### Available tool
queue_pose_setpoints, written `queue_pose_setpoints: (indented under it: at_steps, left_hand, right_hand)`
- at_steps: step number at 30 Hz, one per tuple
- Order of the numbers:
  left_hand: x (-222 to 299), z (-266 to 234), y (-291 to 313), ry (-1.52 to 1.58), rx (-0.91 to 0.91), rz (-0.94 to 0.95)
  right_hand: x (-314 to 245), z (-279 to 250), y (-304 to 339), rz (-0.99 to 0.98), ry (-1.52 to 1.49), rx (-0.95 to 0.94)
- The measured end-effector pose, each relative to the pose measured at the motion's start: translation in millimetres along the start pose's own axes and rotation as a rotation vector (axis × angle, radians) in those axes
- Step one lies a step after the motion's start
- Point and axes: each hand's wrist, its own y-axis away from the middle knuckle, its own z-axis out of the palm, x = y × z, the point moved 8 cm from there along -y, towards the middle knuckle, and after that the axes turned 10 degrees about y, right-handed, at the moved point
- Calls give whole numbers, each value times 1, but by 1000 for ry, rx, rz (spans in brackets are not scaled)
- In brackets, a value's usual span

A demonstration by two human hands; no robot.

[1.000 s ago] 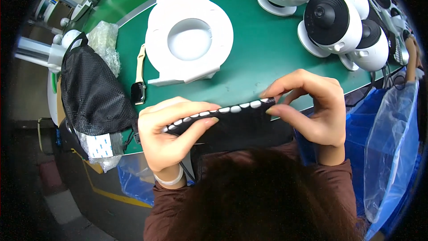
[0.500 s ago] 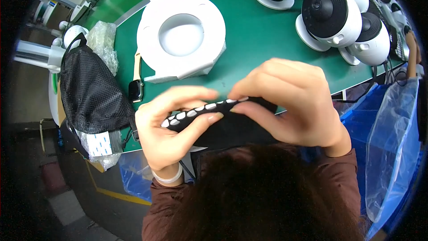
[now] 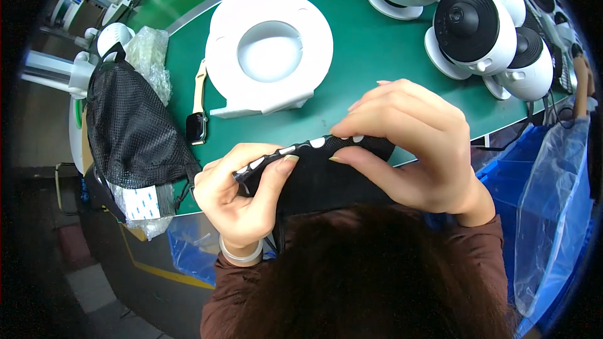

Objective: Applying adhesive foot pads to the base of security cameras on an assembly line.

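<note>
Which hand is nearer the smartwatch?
Left. The left hand is just below and right of the smartwatch in the picture, not touching it; the right hand is much farther right, pinching the black fabric along its edge.

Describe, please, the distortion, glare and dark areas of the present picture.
Head view: the corners are black, and the far edge of the smooth green tabletop looks bowed; head view: the clear plastic sheet at right shows whitish glare; head view: the black piece with a white-spotted edge shows little detail.
</note>
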Motion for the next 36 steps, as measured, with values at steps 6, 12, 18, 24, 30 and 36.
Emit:
queue_pose_setpoints:
  at_steps: [6,12,18,24,30,36]
  left_hand:
    - [0,0,4,13,-5,56]
    - [-8,9,7,38,-60,-95]
    - [-7,7,7,-9,-42,-26]
    - [-10,5,7,-13,-39,-81]
    - [-24,-19,10,63,216,-192]
    - [-16,-17,1,-93,54,28]
  right_hand:
    - [4,7,-1,69,-126,-59]
    - [5,9,2,67,-22,-61]
    - [-7,-1,2,-49,99,59]
    - [-10,6,-3,-84,140,33]
    - [-37,10,-6,-246,83,117]
    - [-2,24,-38,54,-11,129]
